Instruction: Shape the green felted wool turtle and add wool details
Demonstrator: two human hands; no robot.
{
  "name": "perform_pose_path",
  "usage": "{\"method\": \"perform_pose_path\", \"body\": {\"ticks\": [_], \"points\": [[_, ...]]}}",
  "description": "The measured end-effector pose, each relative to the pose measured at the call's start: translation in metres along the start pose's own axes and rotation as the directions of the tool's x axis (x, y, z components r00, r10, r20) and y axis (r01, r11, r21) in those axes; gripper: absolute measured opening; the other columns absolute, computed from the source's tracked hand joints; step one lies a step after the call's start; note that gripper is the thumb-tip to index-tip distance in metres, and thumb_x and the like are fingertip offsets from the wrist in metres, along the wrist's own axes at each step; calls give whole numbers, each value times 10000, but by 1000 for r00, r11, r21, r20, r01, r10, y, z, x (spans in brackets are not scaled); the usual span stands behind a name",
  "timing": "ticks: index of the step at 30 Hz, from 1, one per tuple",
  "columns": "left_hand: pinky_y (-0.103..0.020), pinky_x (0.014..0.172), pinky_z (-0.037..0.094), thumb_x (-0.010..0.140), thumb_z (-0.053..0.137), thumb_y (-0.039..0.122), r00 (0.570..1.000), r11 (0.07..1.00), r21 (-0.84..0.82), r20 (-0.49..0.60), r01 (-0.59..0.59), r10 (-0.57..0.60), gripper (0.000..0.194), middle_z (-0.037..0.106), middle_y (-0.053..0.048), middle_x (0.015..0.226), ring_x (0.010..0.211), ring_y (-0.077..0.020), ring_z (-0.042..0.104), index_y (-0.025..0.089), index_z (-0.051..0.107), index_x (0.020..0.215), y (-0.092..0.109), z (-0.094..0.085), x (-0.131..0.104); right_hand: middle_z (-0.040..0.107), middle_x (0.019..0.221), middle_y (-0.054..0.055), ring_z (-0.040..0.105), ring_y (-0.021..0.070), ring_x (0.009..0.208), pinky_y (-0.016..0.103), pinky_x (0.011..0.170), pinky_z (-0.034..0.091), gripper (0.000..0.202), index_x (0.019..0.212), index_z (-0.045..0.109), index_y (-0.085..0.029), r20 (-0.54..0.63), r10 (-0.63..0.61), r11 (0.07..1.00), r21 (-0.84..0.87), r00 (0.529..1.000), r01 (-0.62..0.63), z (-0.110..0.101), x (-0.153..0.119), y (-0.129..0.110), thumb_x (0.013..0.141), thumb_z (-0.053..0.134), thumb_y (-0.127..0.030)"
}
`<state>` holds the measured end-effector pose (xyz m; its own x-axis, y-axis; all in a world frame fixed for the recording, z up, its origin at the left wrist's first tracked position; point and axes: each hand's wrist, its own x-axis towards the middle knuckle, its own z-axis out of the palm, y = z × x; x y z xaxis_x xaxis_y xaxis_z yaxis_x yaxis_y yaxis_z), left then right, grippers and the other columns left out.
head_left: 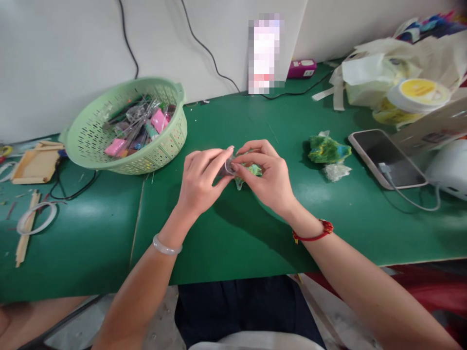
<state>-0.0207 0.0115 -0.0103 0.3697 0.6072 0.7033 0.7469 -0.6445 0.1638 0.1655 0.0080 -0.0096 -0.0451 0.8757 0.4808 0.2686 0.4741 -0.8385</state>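
My left hand [202,180] and my right hand [268,175] meet above the middle of the green table. Between their fingertips is a small greyish piece with a pale rim [229,166], pinched from both sides. Fingers cover most of it, so its kind is unclear. Behind and below my right fingers shows a bit of a green and yellow lump [254,169], partly hidden. To the right of my right hand lies a larger green, yellow and blue lump [329,149], with a crumpled clear plastic piece [337,171] touching its front.
A light green basket [171,141] of wrapped pieces and thin wires stands at the back left. A phone [388,158] with a cable lies right, near plastic bags [375,73] and a yellow-lidded tub [423,92]. Far left are a wooden tray [36,165] and a white ring [36,218].
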Motion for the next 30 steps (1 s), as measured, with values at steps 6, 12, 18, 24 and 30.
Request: {"method": "perform_pose_path", "body": {"ticks": [6, 12, 18, 24, 30], "points": [[-397, 1015, 506, 981, 701, 377, 999, 998, 32, -5, 52, -52, 403, 742, -101, 1183, 1113, -256, 701, 268, 695, 1369, -9, -2, 2, 716, 1067, 64, 689, 224, 995, 385, 782, 617, 113, 813, 818, -261, 18, 211, 939, 275, 977, -208, -3, 3, -3, 837, 834, -371], [-440, 1084, 472, 956, 724, 372, 984, 983, 65, 50, 170, -173, 568, 701, -133, 1261, 1186, -305, 660, 264, 597, 1499, -43, -2, -5, 770, 1083, 53, 691, 196, 978, 373, 872, 594, 153, 812, 830, -267, 61, 390, 812, 448, 919, -374, -8, 5, -7, 808, 843, -419], [-508, 1121, 462, 992, 663, 358, 940, 957, 168, 211, 236, -269, 610, 701, -184, 1242, 1217, -340, 648, 130, 521, 1540, -61, 9, -19, 812, 1060, 38, 648, 131, 781, 303, 753, 573, 95, 780, 838, -268, 153, 493, 671, 559, 857, -486, -12, 10, -10, 786, 834, -363], [-482, 1156, 463, 972, 700, 367, 937, 945, -83, 181, 317, -298, 453, 677, -174, 1394, 1323, -327, 616, 178, 682, 1383, -37, 2, -4, 779, 962, 32, 625, 118, 737, 280, 706, 556, 242, 839, 806, -240, 106, 462, 743, 496, 880, -450, -10, 10, -5, 734, 897, -438], [-317, 855, 582, 968, 701, 483, 852, 546, -660, 330, 516, -407, 303, 813, -90, 1053, 961, -204, 745, 209, 818, 1025, 0, -6, 13, 714, 876, 29, 623, 140, 738, 275, 610, 531, 478, 845, 700, -216, 90, 356, 884, 289, 930, -367, -5, 8, -2, 650, 949, -574]]}}
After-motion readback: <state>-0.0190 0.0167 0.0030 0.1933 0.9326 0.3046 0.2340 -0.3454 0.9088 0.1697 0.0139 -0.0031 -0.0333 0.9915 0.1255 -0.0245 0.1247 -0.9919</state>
